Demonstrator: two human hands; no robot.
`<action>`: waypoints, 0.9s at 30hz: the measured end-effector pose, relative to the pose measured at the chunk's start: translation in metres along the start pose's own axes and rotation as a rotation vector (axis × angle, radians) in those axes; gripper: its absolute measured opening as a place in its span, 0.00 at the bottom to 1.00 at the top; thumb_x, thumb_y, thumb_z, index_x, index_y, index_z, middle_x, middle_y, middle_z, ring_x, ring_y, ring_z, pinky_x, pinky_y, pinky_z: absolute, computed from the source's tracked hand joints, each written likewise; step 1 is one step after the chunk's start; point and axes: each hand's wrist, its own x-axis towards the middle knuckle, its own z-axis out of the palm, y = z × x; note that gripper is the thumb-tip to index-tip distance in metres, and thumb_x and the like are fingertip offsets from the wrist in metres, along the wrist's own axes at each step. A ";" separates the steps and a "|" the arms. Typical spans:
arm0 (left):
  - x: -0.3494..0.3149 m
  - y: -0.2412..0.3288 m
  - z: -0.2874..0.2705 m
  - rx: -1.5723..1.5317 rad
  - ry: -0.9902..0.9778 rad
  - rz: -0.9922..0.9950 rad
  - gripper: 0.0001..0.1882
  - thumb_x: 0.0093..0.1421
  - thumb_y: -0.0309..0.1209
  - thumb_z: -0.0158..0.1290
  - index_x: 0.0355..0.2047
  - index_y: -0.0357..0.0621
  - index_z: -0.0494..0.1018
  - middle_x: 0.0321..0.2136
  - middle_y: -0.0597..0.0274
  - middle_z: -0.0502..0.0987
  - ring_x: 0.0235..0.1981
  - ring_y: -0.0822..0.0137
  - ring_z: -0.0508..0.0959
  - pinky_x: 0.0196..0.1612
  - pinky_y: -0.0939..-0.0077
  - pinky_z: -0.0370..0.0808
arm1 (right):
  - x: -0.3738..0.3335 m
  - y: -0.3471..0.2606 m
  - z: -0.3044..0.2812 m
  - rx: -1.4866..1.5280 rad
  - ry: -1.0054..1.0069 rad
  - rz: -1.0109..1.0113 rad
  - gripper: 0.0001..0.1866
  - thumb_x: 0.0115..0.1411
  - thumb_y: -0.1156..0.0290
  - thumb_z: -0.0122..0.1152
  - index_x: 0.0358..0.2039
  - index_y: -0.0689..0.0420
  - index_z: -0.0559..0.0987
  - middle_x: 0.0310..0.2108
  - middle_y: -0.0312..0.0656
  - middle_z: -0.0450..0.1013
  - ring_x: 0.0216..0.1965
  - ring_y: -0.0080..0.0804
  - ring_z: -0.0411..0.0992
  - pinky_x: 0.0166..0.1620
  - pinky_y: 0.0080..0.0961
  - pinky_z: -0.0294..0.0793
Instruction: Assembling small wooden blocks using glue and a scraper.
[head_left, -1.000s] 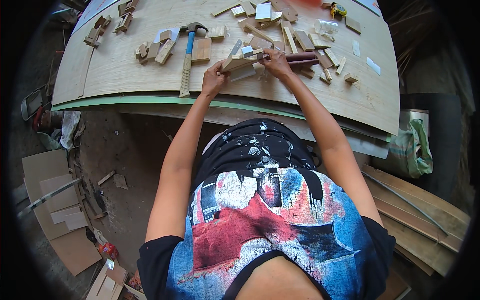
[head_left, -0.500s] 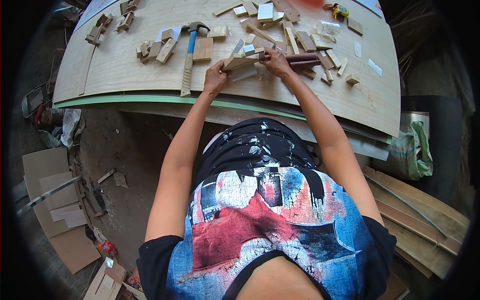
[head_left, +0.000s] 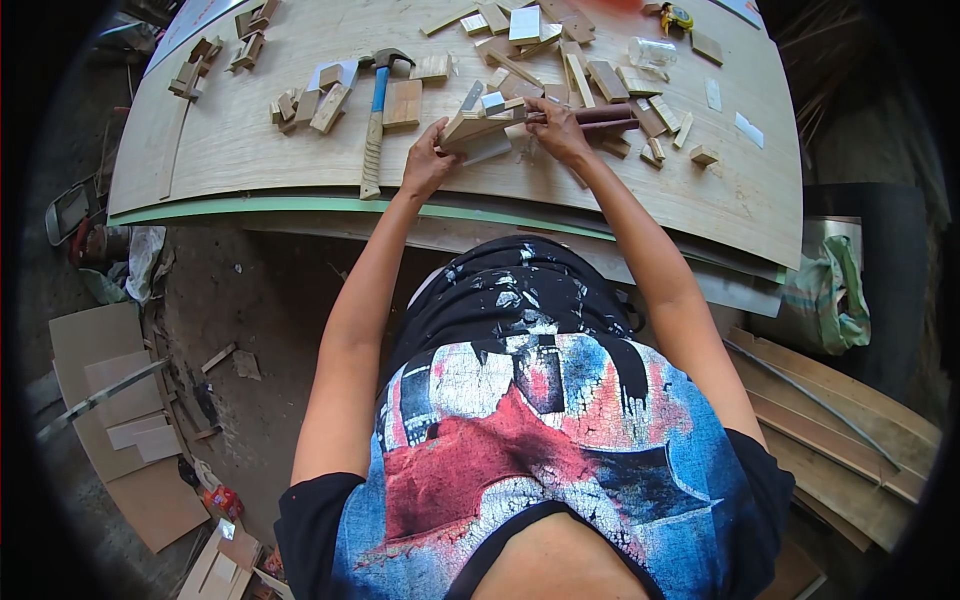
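Pale wooden wedge-like piece (head_left: 474,127) sits pinched in the left hand (head_left: 428,162); just right, the right hand (head_left: 556,130) curls beside dark-red tubes (head_left: 608,125), its hold unclear. Left of the grip lies a blue-and-tan claw hammer (head_left: 374,140); beyond, right, a yellow-and-black tape measure's (head_left: 677,18) markings are unreadable.

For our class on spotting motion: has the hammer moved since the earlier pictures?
No: judged against the near edge of the tabletop, the hammer has shifted neither way.

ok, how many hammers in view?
1. The claw hammer lies on the tabletop, left of the left hand, head at the far end. The dark picture rim could hide others.
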 end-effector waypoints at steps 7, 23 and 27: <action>-0.007 0.018 -0.002 0.089 -0.070 -0.068 0.42 0.37 0.21 0.59 0.54 0.36 0.51 0.43 0.52 0.67 0.40 0.65 0.71 0.41 0.79 0.69 | -0.012 -0.002 -0.001 -0.094 0.160 -0.012 0.18 0.47 0.78 0.52 0.41 0.61 0.70 0.32 0.45 0.72 0.34 0.34 0.71 0.39 0.24 0.69; -0.008 0.018 -0.002 0.012 -0.039 -0.079 0.46 0.38 0.19 0.59 0.55 0.34 0.44 0.44 0.53 0.64 0.38 0.65 0.71 0.39 0.79 0.71 | -0.040 -0.010 0.024 -0.172 0.360 0.003 0.12 0.41 0.77 0.56 0.28 0.63 0.68 0.26 0.50 0.70 0.29 0.42 0.70 0.35 0.31 0.68; -0.010 0.017 -0.006 -0.144 -0.049 -0.066 0.44 0.40 0.17 0.56 0.55 0.34 0.43 0.44 0.53 0.62 0.39 0.63 0.70 0.36 0.77 0.72 | -0.047 -0.009 0.037 -0.154 0.324 0.022 0.12 0.39 0.75 0.59 0.27 0.60 0.69 0.26 0.47 0.68 0.29 0.41 0.69 0.32 0.32 0.67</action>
